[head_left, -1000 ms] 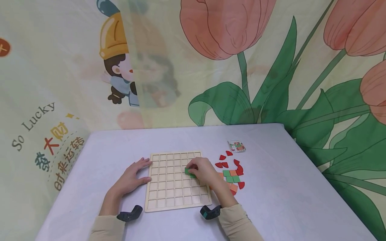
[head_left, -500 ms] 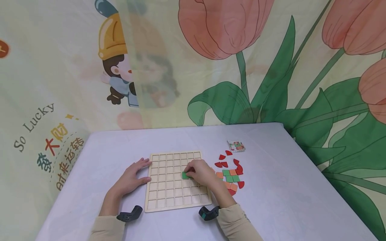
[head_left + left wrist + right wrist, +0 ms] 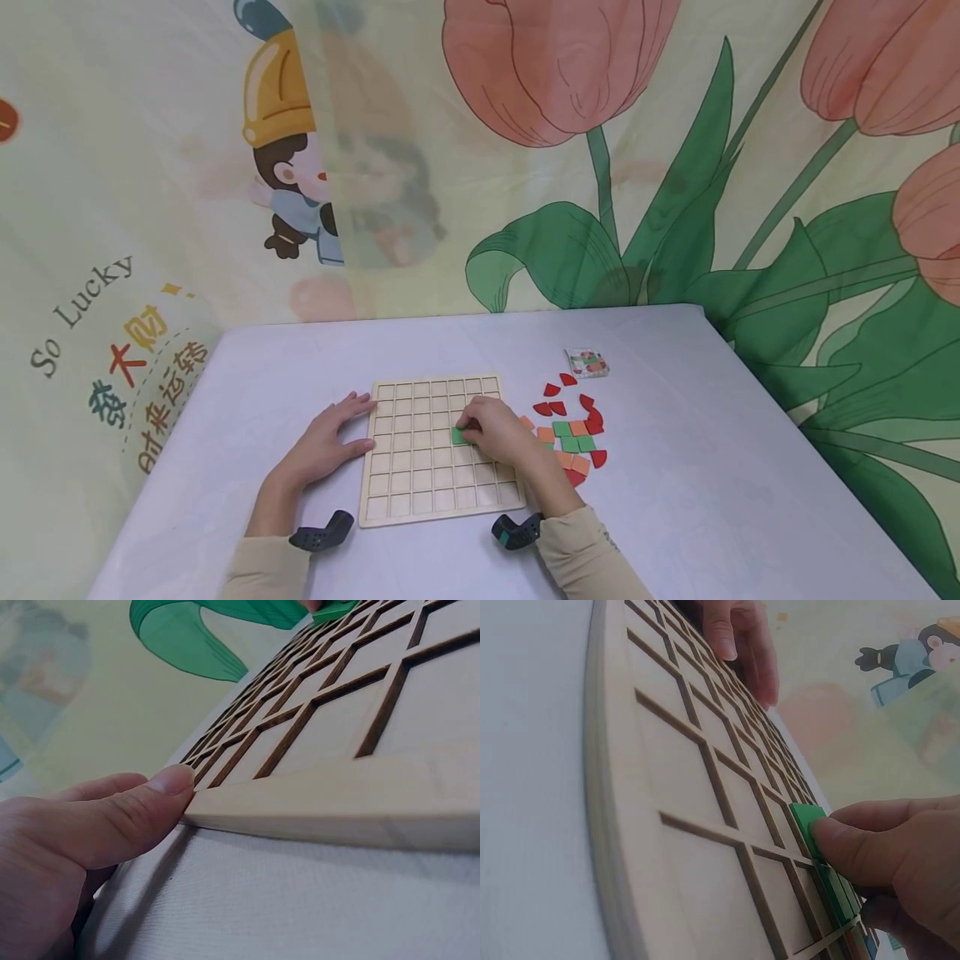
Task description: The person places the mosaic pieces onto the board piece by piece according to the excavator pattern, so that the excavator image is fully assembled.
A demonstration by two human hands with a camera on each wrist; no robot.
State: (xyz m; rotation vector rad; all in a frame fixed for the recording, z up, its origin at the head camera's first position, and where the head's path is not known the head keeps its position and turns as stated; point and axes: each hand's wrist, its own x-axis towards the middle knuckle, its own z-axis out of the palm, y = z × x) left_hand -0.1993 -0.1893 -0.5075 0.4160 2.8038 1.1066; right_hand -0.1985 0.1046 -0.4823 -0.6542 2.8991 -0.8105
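A wooden grid board (image 3: 412,483) with square cells lies on the white table. My left hand (image 3: 327,442) rests at its left edge, fingers spread; the left wrist view shows the thumb (image 3: 142,810) touching the board's rim. Over the board's right half, my right hand (image 3: 498,429) holds a green square tile (image 3: 458,436) between thumb and fingers. In the right wrist view this green tile (image 3: 807,825) sits tilted at the grid's ridges, under the thumb. A second green tile (image 3: 835,892) lies in the grid beside it, partly behind the right hand's fingers.
Right of the board lie loose green tiles (image 3: 570,443), orange tiles (image 3: 578,428) and red quarter-round pieces (image 3: 542,409). A small printed packet or card (image 3: 587,363) lies behind them. A printed cloth (image 3: 405,283) hangs at the table's back edge.
My right hand has shifted slightly left with the green tile and lowered it toward a cell. In the last half second it has hardly moved. The left hand stays at the board's edge.
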